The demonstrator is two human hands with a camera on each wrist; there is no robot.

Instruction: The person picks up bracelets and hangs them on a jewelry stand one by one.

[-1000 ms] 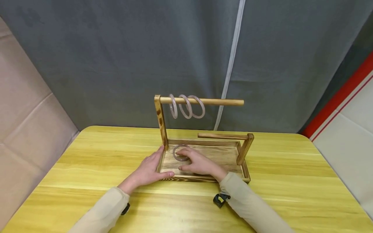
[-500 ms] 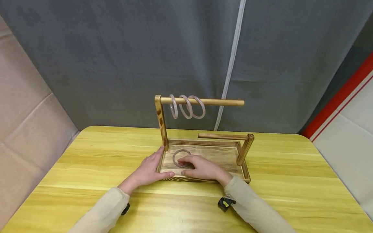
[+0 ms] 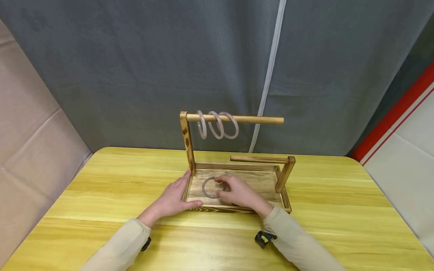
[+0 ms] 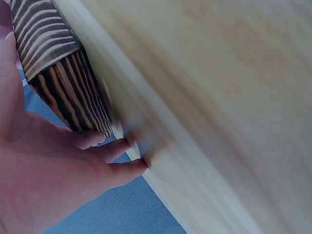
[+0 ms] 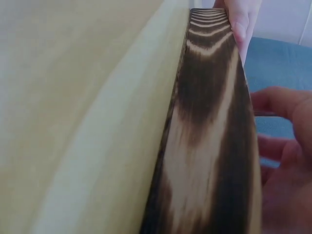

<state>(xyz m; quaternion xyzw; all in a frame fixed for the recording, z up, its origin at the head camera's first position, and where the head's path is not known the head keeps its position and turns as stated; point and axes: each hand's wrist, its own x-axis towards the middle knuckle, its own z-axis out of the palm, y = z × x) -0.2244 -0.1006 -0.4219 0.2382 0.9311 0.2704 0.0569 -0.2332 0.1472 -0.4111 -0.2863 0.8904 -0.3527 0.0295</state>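
In the head view a pale translucent bangle (image 3: 204,188) lies in the left part of a shallow wooden tray (image 3: 251,180). My right hand (image 3: 239,192) grips its right side, thumb at the near edge and curled fingers at the far edge. The bangle's right part is hidden by the fingers. My left hand (image 3: 171,197) rests spread around the tray's left front corner, thumb along the front rim and fingers along the left side. In the left wrist view its fingertips lie beside the tray's dark-grained wall (image 4: 73,97). The right wrist view shows the tray's front wall (image 5: 209,122).
A post (image 3: 187,143) at the tray's left carries a high wooden bar (image 3: 261,119) with three similar bangles (image 3: 217,126) hanging on it. A shorter post (image 3: 285,175) at the right holds a low bar (image 3: 257,159). A grey curtain (image 3: 152,75) hangs behind the wooden table (image 3: 112,180).
The bangle has slid toward the person on the tray floor. My right hand has shifted right and closed its thumb and fingers around the bangle's right side. The left hand stays put.
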